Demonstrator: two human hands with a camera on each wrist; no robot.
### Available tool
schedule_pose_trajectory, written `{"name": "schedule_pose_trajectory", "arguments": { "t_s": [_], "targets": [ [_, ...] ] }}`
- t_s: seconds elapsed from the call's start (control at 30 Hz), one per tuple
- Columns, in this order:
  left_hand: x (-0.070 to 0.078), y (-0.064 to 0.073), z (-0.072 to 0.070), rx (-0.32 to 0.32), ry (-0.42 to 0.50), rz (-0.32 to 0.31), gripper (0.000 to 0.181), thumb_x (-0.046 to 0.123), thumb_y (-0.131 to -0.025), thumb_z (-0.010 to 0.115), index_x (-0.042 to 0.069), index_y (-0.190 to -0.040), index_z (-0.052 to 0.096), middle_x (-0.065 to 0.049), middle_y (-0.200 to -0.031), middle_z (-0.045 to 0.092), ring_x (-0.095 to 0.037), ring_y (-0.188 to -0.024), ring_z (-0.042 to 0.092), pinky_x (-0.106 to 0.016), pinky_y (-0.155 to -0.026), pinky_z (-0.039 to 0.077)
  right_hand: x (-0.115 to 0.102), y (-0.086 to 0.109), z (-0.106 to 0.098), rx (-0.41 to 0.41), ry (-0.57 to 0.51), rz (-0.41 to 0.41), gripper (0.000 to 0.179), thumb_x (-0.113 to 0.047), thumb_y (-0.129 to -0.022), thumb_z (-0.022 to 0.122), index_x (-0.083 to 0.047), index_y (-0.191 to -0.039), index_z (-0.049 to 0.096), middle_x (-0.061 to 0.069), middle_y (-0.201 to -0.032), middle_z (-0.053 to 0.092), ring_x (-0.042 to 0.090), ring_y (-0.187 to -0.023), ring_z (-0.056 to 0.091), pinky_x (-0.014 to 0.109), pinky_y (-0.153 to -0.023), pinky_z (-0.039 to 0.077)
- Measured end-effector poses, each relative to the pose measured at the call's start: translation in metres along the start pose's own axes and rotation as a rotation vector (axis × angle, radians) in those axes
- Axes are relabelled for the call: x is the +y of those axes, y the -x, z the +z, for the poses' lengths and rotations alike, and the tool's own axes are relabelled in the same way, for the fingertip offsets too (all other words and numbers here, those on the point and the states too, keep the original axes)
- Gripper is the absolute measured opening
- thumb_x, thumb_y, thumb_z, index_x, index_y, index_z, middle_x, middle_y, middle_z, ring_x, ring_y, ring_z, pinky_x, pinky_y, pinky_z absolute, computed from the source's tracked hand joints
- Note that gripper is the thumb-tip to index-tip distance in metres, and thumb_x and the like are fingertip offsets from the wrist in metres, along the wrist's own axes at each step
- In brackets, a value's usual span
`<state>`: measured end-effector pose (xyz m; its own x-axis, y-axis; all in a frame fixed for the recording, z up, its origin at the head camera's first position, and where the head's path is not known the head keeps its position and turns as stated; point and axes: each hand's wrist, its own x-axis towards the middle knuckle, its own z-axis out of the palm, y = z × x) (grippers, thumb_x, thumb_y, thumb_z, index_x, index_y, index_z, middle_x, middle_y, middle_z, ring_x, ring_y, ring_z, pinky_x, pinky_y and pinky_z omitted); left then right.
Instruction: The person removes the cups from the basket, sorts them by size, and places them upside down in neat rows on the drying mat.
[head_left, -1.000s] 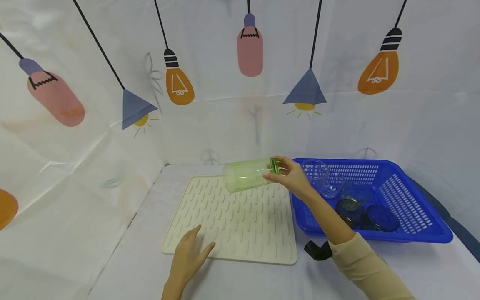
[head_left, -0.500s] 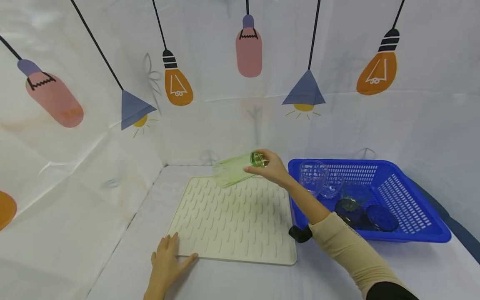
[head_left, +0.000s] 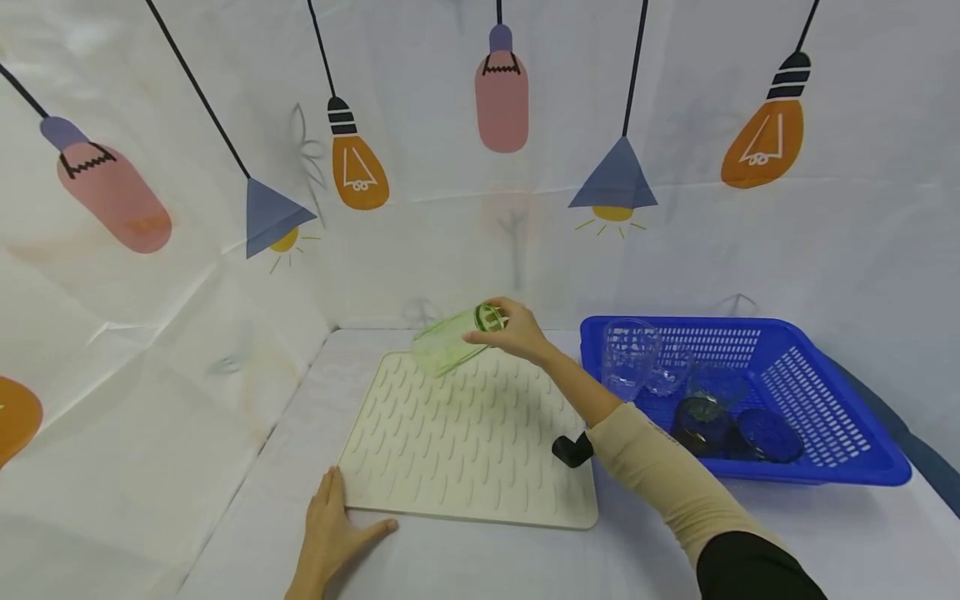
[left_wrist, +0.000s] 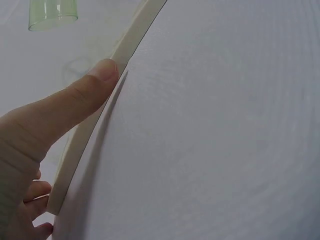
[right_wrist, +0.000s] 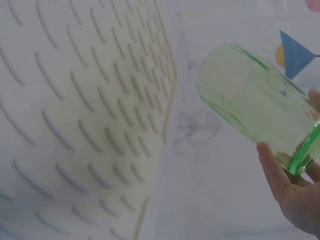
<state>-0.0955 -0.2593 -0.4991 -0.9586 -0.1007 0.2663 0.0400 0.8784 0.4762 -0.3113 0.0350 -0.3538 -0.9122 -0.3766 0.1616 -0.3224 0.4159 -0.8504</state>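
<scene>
My right hand (head_left: 519, 335) grips a tall, clear green drinking glass (head_left: 444, 343) by its thick base, above the back left of a cream ridged drying mat (head_left: 465, 450). The glass tilts, its open mouth pointing down and left. In the right wrist view, thumb and fingers hold the base end of the glass (right_wrist: 250, 95). At the mat's front left corner lies my left hand (head_left: 328, 529), fingers straight along the left side and thumb spread along the front. The left wrist view shows that thumb (left_wrist: 75, 105) against the mat's edge (left_wrist: 75, 150).
A blue perforated plastic basket (head_left: 840, 454) stands right of the mat, with several clear and dark glasses inside. A white sheet printed with hanging lamps (head_left: 450, 250) rises behind the white table (head_left: 480, 571). A black piece (head_left: 572, 451) juts from the right wrist above the mat.
My right hand has carried the green glass left and tipped its mouth further down. My left hand has moved left and down onto the mat's front left corner.
</scene>
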Motion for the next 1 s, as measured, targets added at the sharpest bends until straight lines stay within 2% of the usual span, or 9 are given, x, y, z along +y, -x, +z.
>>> {"name": "schedule_pose_trajectory", "arguments": {
  "t_s": [0.2, 0.5, 0.73, 1.0],
  "targets": [
    [-0.007, -0.001, 0.006, 0.08, 0.048, -0.003, 0.123, 0.042, -0.051, 0.09, -0.027, -0.131, 0.026, -0.047, -0.132, 0.03, -0.06, -0.12, 0.032, -0.064, -0.098, 0.032, 0.003, -0.012, 0.014, -0.017, 0.03, 0.003, 0.07, -0.036, -0.077, 0.076, -0.007, -0.134, 0.047, 0.016, -0.131, 0.049, 0.031, -0.117, 0.048, 0.047, -0.089, 0.048],
    [-0.011, -0.002, 0.009, 0.07, 0.073, -0.054, 0.12, 0.043, -0.054, 0.089, -0.024, -0.133, 0.028, -0.042, -0.136, 0.031, -0.056, -0.124, 0.031, -0.063, -0.1, 0.031, 0.01, -0.03, 0.038, -0.017, 0.135, -0.024, 0.07, -0.038, -0.075, 0.077, -0.005, -0.131, 0.05, 0.016, -0.123, 0.057, 0.029, -0.106, 0.058, 0.042, -0.086, 0.051],
    [-0.009, 0.0, 0.01, 0.091, 0.081, -0.07, 0.119, 0.042, -0.052, 0.089, -0.023, -0.132, 0.031, -0.041, -0.135, 0.034, -0.054, -0.125, 0.032, -0.062, -0.101, 0.031, 0.007, -0.036, 0.052, -0.094, 0.265, -0.066, 0.069, -0.039, -0.077, 0.076, -0.004, -0.13, 0.05, 0.014, -0.124, 0.058, 0.029, -0.113, 0.055, 0.042, -0.09, 0.05],
    [-0.006, 0.001, 0.009, 0.068, 0.094, -0.121, 0.12, 0.045, -0.053, 0.089, -0.02, -0.135, 0.031, -0.038, -0.138, 0.033, -0.051, -0.127, 0.031, -0.06, -0.104, 0.028, 0.002, -0.043, 0.066, -0.154, 0.299, -0.077, 0.069, -0.039, -0.078, 0.075, -0.005, -0.132, 0.048, 0.013, -0.128, 0.055, 0.029, -0.116, 0.053, 0.042, -0.093, 0.048]
  ]
}}
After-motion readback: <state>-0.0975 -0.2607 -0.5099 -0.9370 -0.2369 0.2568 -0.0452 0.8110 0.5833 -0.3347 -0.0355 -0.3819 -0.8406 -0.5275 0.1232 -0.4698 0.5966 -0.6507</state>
